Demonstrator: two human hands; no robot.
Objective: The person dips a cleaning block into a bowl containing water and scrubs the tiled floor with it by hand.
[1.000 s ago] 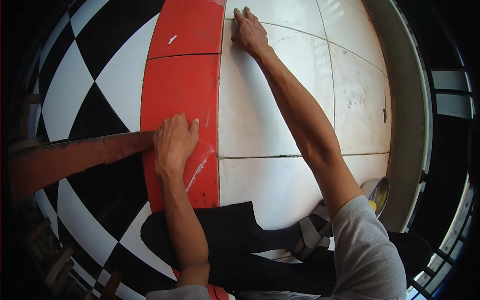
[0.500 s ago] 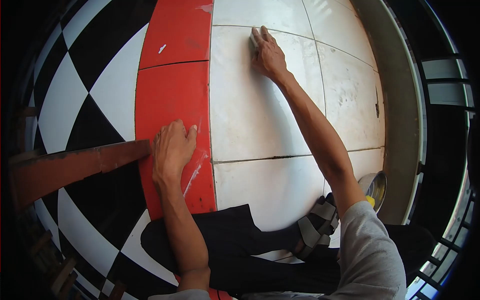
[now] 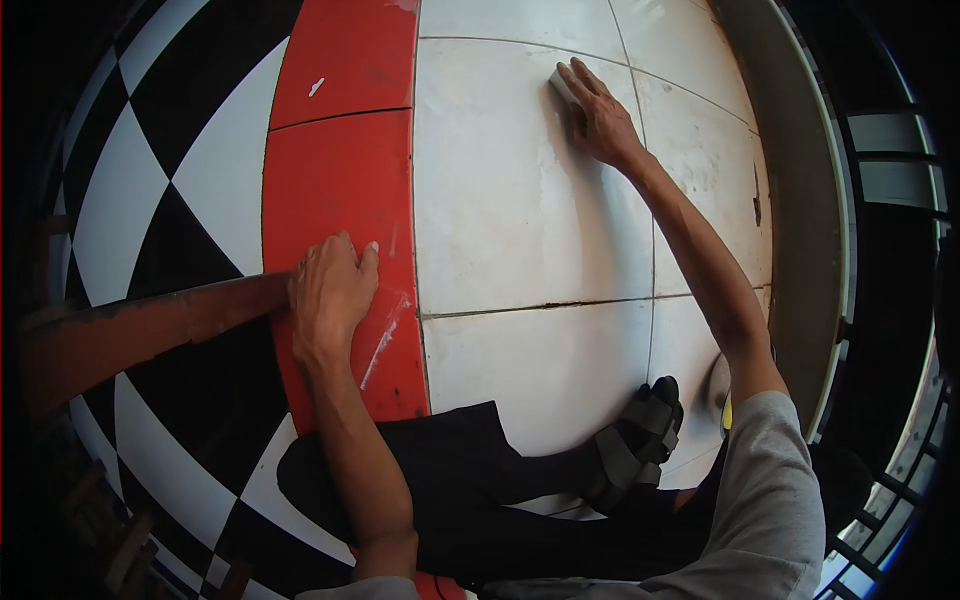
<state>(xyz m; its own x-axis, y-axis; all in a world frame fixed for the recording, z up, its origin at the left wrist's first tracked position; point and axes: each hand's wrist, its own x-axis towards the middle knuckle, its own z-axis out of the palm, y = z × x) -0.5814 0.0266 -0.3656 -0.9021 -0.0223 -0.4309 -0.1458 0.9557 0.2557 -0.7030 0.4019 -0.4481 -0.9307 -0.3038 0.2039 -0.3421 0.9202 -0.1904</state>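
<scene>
Sweeping rightward across the white tiled floor (image 3: 500,190) over the past half second, a person's right hand (image 3: 597,110) is now working closer to a long seam (image 3: 652,235), while the left hand (image 3: 330,295) is staying planted on the red strip (image 3: 335,170).

White tiles are taking up the broadest ground, leaving open room to the right hand's left and below it, down to the black trousers (image 3: 440,470). Checkered floor (image 3: 215,200) is spreading beyond the red strip's far edge, and a grey-brown border (image 3: 795,160) is closing off the opposite side. Brown and blunt, a beam (image 3: 150,325) is running in from the left and ending against or just beside the left hand, crowding that flank; red surface is lying free ahead of it.

By count, two large red tiles are showing, split by one dark joint (image 3: 340,117). Two hands are working: the left one's fingers are bending downward, their tips hidden, so whether they are gripping anything is impossible to tell; the right one's fingers are curving partway closed over one pale block (image 3: 566,90), pressing it to the white floor. One strapped sandal (image 3: 640,450), one partly hidden bowl (image 3: 718,385) and one small white fleck (image 3: 316,87) are completing the scene.
</scene>
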